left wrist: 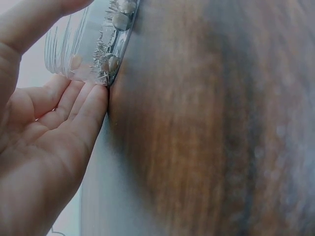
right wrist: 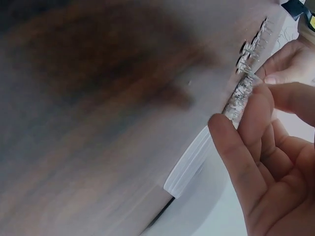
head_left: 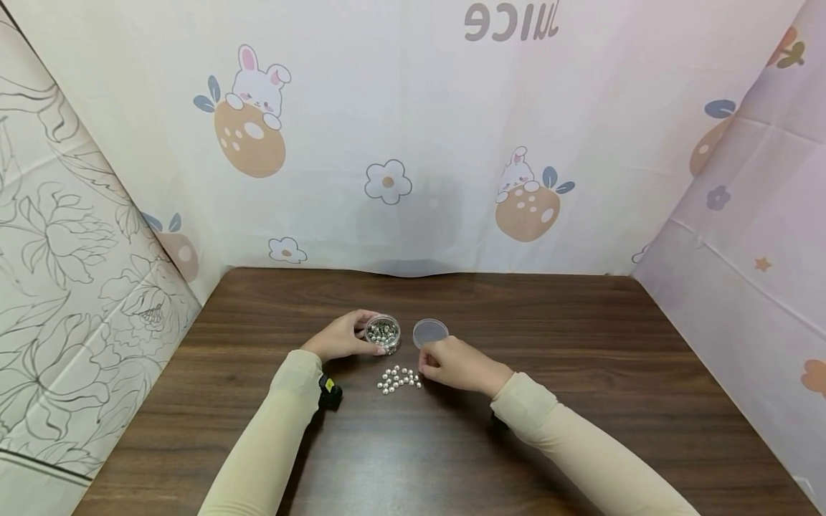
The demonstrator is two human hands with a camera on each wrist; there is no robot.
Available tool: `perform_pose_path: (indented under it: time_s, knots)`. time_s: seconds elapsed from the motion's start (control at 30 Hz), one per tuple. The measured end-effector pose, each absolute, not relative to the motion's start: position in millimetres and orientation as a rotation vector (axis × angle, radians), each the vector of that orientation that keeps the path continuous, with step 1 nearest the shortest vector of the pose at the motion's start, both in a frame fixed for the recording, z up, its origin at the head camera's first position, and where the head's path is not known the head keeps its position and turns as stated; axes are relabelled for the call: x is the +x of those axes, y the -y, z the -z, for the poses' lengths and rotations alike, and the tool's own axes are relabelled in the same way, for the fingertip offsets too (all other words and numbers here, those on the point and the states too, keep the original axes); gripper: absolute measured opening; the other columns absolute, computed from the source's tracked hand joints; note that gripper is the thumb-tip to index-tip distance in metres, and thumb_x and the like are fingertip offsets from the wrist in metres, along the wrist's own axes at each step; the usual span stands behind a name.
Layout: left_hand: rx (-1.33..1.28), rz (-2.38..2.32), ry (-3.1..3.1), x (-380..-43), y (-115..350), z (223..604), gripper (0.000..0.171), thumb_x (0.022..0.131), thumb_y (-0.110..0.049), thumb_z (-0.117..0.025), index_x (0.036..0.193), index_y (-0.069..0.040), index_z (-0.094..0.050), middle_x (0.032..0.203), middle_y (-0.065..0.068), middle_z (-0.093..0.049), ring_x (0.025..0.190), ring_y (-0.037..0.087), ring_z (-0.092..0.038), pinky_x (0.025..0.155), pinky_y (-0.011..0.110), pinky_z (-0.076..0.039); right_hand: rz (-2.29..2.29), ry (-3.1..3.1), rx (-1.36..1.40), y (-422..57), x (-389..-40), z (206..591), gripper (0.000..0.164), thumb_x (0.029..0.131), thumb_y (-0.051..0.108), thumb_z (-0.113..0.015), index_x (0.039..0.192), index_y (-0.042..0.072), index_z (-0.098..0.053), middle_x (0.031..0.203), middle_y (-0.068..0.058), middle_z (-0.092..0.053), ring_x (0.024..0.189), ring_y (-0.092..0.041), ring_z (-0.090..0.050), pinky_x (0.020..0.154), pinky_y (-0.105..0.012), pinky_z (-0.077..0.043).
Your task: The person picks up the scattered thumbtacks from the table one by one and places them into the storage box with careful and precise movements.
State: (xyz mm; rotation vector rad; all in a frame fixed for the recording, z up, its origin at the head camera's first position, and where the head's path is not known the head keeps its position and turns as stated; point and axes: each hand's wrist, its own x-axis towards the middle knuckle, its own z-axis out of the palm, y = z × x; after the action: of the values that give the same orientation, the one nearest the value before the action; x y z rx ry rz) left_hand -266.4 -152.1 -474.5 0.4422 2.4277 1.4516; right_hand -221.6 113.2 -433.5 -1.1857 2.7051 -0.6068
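Observation:
My left hand (head_left: pixel 340 337) holds a clear round jar (head_left: pixel 391 347) by its side, thumb and fingers around its wall. In the left wrist view, pearl-headed pushpins (left wrist: pixel 121 21) with thin metal points lie in the jar's bottom. A loose group of pushpins (head_left: pixel 396 380) sits on the table just in front of the jar, some with points upward in the right wrist view. Beside that group, my right hand (head_left: pixel 459 364) pinches what looks like one pushpin (right wrist: pixel 251 76) between thumb and index fingertips; most of it is hidden.
A clear round lid (head_left: pixel 430 331) lies on the brown wooden table (head_left: pixel 555 322), right of the jar and just behind the right hand. Patterned cloth (head_left: pixel 323 129) hangs along the table's back and sides.

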Motion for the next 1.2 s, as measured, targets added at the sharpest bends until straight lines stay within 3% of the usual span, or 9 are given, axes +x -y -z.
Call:
perform_pose_path:
  time_s: [0.77,1.2]
  knots:
    - [0.446,-1.461,-2.399,-266.8,153.2,476.4,0.071,0.067,-0.029,-0.084,0.127,-0.017,-0.049,0.119,0.002,-0.056,0.108,0.011,-0.052,0.099,0.037,-0.046,0.799,-2.817,-1.13,-75.0,-248.9,422.4,0.005,0.091,0.017,-0.059,0.086,0.016,-0.062,0.068,0.01,-0.061,0.053,-0.002,-0.049,0.049,-0.022,-0.047]
    - [0.434,-1.441,-2.411,-265.4,153.4,472.5,0.072,0.066,-0.031,-0.084,0.128,-0.017,-0.049,0.121,0.001,-0.056,0.109,0.011,-0.051,0.1,0.037,-0.045,0.709,-2.818,-1.14,-60.5,-261.4,426.9,0.008,0.092,0.018,-0.057,0.088,0.015,-0.062,0.06,0.005,-0.055,0.046,-0.004,-0.042,0.044,-0.02,-0.039]
